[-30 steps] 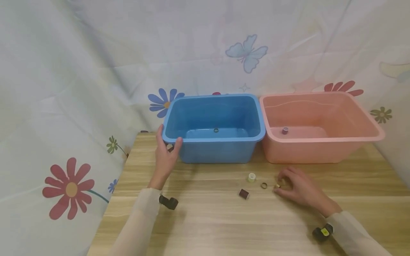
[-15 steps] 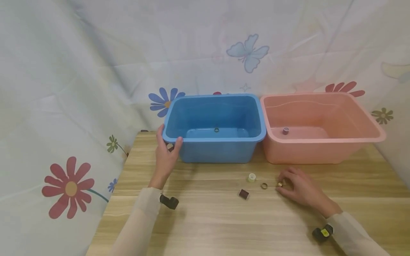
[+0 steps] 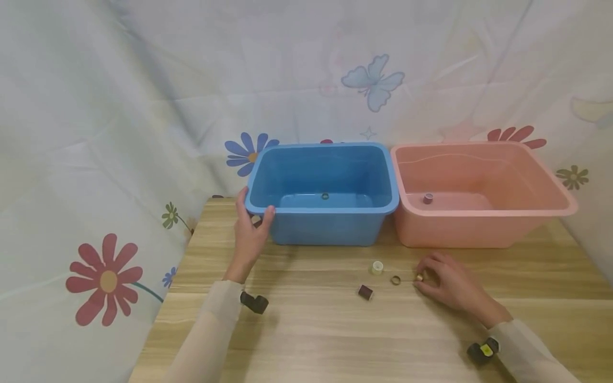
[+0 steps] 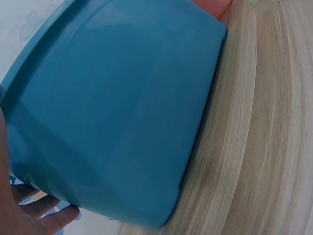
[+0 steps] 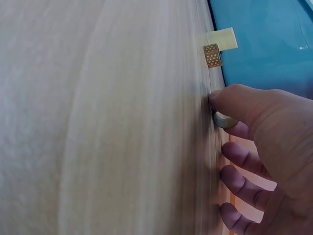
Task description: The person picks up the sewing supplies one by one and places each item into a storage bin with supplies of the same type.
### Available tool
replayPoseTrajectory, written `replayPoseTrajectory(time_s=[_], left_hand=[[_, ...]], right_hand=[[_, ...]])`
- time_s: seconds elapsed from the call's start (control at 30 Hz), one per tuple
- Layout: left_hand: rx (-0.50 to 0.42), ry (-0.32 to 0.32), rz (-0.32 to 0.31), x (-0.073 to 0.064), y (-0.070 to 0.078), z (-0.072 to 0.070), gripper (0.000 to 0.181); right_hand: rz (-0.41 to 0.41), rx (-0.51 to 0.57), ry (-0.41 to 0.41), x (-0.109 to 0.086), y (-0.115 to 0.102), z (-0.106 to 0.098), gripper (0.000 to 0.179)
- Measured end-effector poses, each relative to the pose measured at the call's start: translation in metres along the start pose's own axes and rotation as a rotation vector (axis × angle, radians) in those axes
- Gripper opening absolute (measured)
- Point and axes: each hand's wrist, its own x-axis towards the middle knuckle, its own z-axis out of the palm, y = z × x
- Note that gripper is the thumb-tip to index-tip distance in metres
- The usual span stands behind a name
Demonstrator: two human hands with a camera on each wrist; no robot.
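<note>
My left hand (image 3: 250,234) holds the front left corner of the blue bin (image 3: 330,229), thumb at the front and fingers on the side. On the table in front of the pink bin (image 3: 455,230), my right hand (image 3: 450,282) pinches a gold ring (image 5: 225,120) between thumb and index finger; its other fingers are loosely bent. Just left of it lies a second ring (image 3: 395,280), which shows a dotted pattern in the right wrist view. A pale thread spool (image 3: 377,267) stands behind that ring, and a dark brown thread spool (image 3: 365,292) lies on its side nearby.
Inside the blue bin lies a ring (image 3: 325,196). The pink bin, side by side with the blue one, contains a purplish spool (image 3: 428,198). Both bins stand at the back of the wooden table (image 3: 325,340), before a flower-printed curtain (image 3: 297,69).
The gold ring has shifted slightly from the right fingertips to between the thumb and index finger. My left hand keeps its place on the blue bin. The head view has tilted slightly.
</note>
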Motion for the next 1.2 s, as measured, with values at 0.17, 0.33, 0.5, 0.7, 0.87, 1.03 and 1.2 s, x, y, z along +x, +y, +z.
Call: replayPoseTrajectory(time_s=[0.17,0.33,0.5,0.7,0.87,1.03,1.2], left_hand=[[0.007,0.016,0.01,0.001,-0.004,0.001,0.079],[0.016,0.026,0.018,0.001,-0.003,0.002,0.082],[0.011,0.017,0.004,0.0,-0.001,0.003,0.084],[0.022,0.032,0.006,0.0,-0.004,0.0,0.084],[0.03,0.035,0.023,0.0,-0.006,0.001,0.084],[0.033,0.041,0.021,-0.002,-0.005,0.001,0.084],[0.023,0.04,0.011,-0.001,-0.005,0.0,0.084]], right_hand=[[0.009,0.006,-0.004,0.0,0.002,0.001,0.024],[0.008,0.005,-0.009,0.0,0.002,-0.001,0.024],[-0.034,0.029,0.008,0.005,-0.001,-0.012,0.024],[-0.153,0.029,0.083,0.021,-0.012,-0.031,0.028],[-0.231,-0.015,0.133,0.03,-0.024,-0.049,0.031],[-0.28,-0.029,0.14,0.039,-0.039,-0.07,0.035],[-0.305,-0.05,0.109,0.051,-0.05,-0.093,0.04]])
